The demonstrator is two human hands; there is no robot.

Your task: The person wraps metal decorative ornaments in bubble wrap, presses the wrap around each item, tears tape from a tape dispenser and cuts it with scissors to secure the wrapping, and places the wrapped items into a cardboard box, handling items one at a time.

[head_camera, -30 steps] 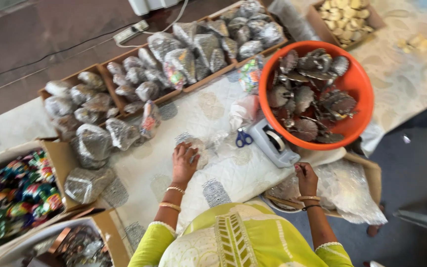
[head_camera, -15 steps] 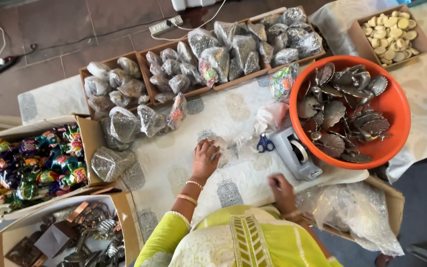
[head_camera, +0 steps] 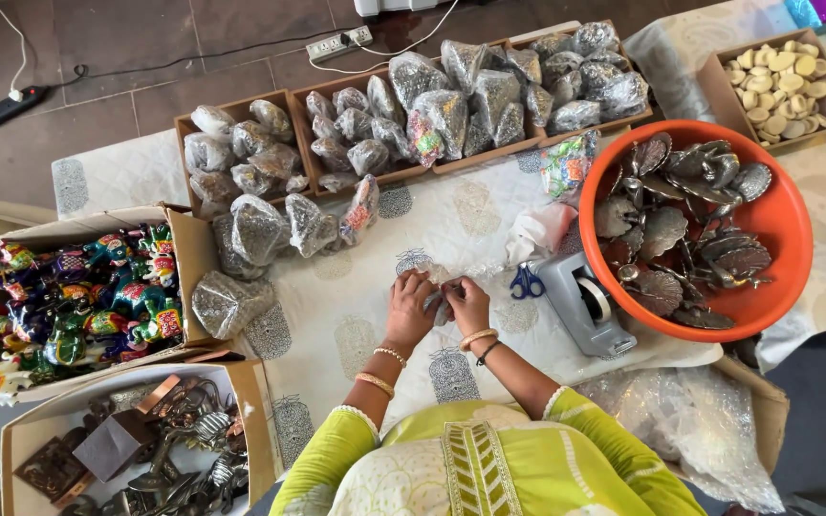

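Note:
My left hand (head_camera: 410,308) and my right hand (head_camera: 467,304) meet over the white patterned cloth (head_camera: 489,229). Between their fingers they pinch a small clear plastic packet (head_camera: 440,298) with something silvery inside. Both wrists wear bangles. A grey tape dispenser (head_camera: 585,304) and blue-handled scissors (head_camera: 526,282) lie just right of my right hand.
An orange tub (head_camera: 784,225) of silver shell-shaped pieces stands at the right. Cardboard trays of filled clear bags (head_camera: 413,105) line the far side. A box of colourful figurines (head_camera: 78,291) and a box of metal pieces (head_camera: 136,449) sit at left. A box of pale round pieces (head_camera: 784,81) is far right.
My right hand has come up from the box at my right side to join the left on the small packet. The view has shifted too.

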